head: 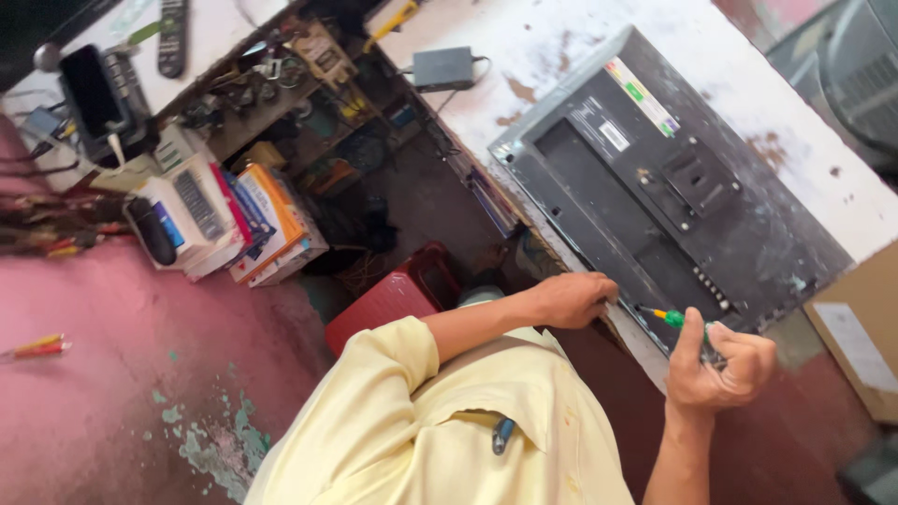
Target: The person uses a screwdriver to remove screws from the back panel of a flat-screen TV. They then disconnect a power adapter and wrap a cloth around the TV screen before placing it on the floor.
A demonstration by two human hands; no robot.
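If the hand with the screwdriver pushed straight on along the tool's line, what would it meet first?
The right hand grips a green-handled screwdriver whose tip points at the lower edge of the TV back panel. It would probably meet that edge first, right beside the left hand; depth is unclear.

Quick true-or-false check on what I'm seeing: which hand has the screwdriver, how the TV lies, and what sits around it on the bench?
1. The right hand holds a screwdriver with a green handle. True.
2. The television lies screen up. False: its dark back panel with the square mount faces up.
3. The left hand rests at the television's edge. True.
4. The small grey box with a cable sits on top of the television. False: it lies apart from it on the white bench.
5. A red plastic stool stands below the bench. True.
6. The person wears a blue shirt. False: the shirt is pale yellow.
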